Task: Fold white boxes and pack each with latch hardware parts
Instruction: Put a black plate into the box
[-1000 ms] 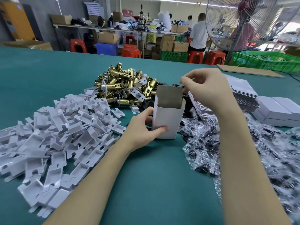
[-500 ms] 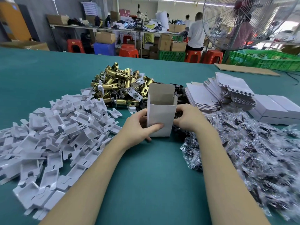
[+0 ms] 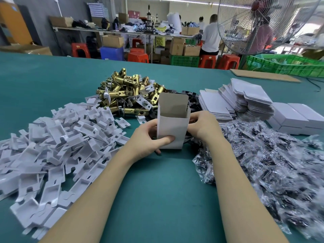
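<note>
the left hand (image 3: 146, 139) wraps its fingers round the tall white cardboard box (image 3: 172, 128) so it stands up. the right hand (image 3: 201, 126) grips its side, top open for parts.

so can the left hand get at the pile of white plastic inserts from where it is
Probably yes: the pile of white plastic inserts lies uncovered just beside the left hand, but that hand grips the upright white cardboard box.

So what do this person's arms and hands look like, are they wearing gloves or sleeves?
No gloves and no sleeves in view. Both forearms are bare right to the bottom edge of the picture. The left hand and right hand are bare too, with no watch, bracelet or ring that can be seen, and the nails that show look short and unpainted.
</note>
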`<state>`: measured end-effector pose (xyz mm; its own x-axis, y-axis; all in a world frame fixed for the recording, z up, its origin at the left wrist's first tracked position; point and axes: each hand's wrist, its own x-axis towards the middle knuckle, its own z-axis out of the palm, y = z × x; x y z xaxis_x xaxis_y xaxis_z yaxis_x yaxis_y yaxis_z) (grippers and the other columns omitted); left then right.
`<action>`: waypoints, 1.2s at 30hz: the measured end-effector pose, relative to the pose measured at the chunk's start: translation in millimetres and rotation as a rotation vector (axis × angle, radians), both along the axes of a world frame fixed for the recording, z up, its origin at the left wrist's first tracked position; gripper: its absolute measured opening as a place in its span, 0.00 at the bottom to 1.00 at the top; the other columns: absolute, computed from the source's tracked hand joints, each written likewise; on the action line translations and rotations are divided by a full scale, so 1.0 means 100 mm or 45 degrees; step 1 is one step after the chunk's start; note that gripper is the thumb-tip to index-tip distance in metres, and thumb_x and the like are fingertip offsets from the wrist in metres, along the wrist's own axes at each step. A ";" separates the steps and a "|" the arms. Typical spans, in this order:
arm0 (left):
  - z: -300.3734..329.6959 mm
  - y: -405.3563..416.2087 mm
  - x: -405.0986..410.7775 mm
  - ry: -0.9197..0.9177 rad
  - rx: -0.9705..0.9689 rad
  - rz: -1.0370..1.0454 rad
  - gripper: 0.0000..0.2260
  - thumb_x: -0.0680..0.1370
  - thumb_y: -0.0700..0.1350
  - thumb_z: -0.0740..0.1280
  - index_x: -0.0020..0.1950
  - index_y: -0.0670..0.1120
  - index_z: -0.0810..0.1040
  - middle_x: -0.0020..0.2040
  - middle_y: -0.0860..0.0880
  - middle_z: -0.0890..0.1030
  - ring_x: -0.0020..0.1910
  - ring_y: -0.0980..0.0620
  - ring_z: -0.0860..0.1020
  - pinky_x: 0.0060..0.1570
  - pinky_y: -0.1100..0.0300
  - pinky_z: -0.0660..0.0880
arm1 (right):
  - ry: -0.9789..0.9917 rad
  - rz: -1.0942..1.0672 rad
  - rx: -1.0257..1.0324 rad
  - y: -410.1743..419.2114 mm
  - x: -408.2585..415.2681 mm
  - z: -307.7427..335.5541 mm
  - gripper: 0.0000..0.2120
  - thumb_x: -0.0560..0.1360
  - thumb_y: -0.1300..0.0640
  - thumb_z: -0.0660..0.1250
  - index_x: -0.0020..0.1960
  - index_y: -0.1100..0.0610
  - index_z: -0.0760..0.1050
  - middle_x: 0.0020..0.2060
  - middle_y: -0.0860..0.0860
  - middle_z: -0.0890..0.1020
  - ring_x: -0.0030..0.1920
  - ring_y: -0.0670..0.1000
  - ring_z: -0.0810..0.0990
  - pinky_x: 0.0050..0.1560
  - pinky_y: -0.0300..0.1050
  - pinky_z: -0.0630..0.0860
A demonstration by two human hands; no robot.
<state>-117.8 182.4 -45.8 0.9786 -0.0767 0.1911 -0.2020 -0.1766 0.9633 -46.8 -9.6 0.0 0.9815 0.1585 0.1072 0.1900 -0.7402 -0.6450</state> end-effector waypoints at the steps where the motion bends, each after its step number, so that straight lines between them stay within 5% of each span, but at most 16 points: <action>1: 0.00 0.00 0.00 0.004 -0.002 -0.002 0.20 0.71 0.51 0.76 0.62 0.57 0.81 0.54 0.52 0.86 0.53 0.49 0.84 0.33 0.56 0.81 | 0.009 0.016 0.021 -0.02 0.01 0.01 0.05 0.71 0.49 0.74 0.37 0.47 0.83 0.33 0.44 0.82 0.34 0.47 0.73 0.38 0.42 0.71; 8: 0.00 0.00 0.00 0.011 -0.006 0.002 0.20 0.70 0.52 0.77 0.62 0.57 0.81 0.54 0.52 0.86 0.52 0.50 0.84 0.33 0.56 0.81 | 0.103 0.050 0.053 -0.06 0.02 0.01 0.03 0.70 0.52 0.76 0.41 0.50 0.85 0.37 0.46 0.85 0.40 0.50 0.82 0.46 0.47 0.80; 13: 0.00 0.00 0.00 0.018 -0.011 0.005 0.19 0.71 0.51 0.77 0.62 0.57 0.81 0.54 0.52 0.86 0.53 0.50 0.84 0.33 0.56 0.81 | 0.094 0.027 0.097 -0.05 0.03 0.02 0.04 0.73 0.50 0.73 0.41 0.49 0.83 0.36 0.44 0.82 0.36 0.47 0.78 0.35 0.40 0.70; 17: 0.00 0.01 -0.01 0.026 -0.014 0.007 0.21 0.70 0.53 0.77 0.62 0.57 0.81 0.54 0.52 0.86 0.53 0.50 0.84 0.34 0.57 0.81 | -0.001 -0.068 0.264 -0.04 0.05 0.00 0.06 0.76 0.48 0.70 0.42 0.47 0.80 0.39 0.45 0.84 0.44 0.51 0.84 0.36 0.41 0.72; 22: 0.01 0.00 -0.01 0.029 -0.016 0.001 0.23 0.67 0.57 0.77 0.62 0.58 0.81 0.54 0.53 0.86 0.53 0.51 0.84 0.34 0.57 0.80 | -0.067 -0.193 0.547 -0.07 0.10 -0.02 0.07 0.79 0.53 0.67 0.42 0.51 0.79 0.37 0.50 0.87 0.43 0.57 0.86 0.49 0.56 0.84; 27: 0.01 0.00 -0.01 0.040 -0.011 0.004 0.21 0.70 0.54 0.77 0.62 0.57 0.81 0.55 0.51 0.86 0.52 0.50 0.84 0.34 0.57 0.80 | 0.108 -0.207 0.838 -0.09 0.08 0.01 0.03 0.78 0.62 0.66 0.47 0.56 0.77 0.35 0.52 0.85 0.33 0.51 0.82 0.35 0.45 0.84; 30: 0.02 0.00 -0.01 0.042 -0.011 0.004 0.22 0.69 0.55 0.77 0.62 0.57 0.81 0.54 0.51 0.86 0.52 0.50 0.84 0.34 0.57 0.80 | 0.223 -0.194 1.011 -0.10 0.05 0.06 0.05 0.79 0.65 0.65 0.51 0.57 0.75 0.42 0.55 0.82 0.40 0.55 0.85 0.36 0.44 0.85; 36: 0.01 0.00 -0.01 0.050 -0.014 0.006 0.22 0.68 0.56 0.77 0.62 0.58 0.81 0.54 0.51 0.86 0.52 0.50 0.84 0.34 0.57 0.81 | 0.282 -0.078 1.342 -0.19 -0.04 0.24 0.03 0.80 0.65 0.67 0.51 0.59 0.78 0.40 0.54 0.81 0.35 0.52 0.86 0.39 0.43 0.84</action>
<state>-118.6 182.5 -44.8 0.9857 -0.0702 0.1530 -0.1628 -0.1671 0.9724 -50.3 -28.2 24.3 0.9990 0.0400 -0.0202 -0.0280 0.2037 -0.9786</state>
